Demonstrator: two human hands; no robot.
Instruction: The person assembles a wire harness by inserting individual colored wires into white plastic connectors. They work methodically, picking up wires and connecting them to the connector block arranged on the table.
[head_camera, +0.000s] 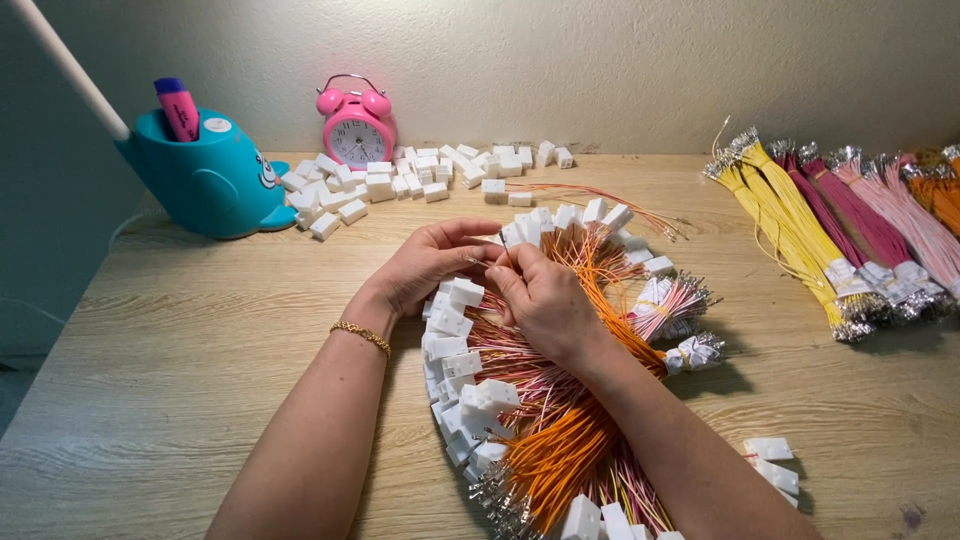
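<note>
We pinch a thin wire (505, 262) over the wire pile (540, 400) on the bench (200, 380).
It looks light and bendy — best held near its tip. Our left hand (430, 265) and right hand (545, 300) have their fingers (490, 250) shut on it — white plugs (420, 180) lie behind.

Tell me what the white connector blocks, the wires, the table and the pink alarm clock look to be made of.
White connector blocks: likely moulded plastic, matte, with crisp square edges.
Wires: thin flexible strands in coloured sheathing, probably plastic insulation, with glinting, seemingly metal tips.
Table: pale wood grain, either wood or laminate; the look leaves it open.
Pink alarm clock: glossy pink case, painted metal or plastic, hard to tell.
</note>
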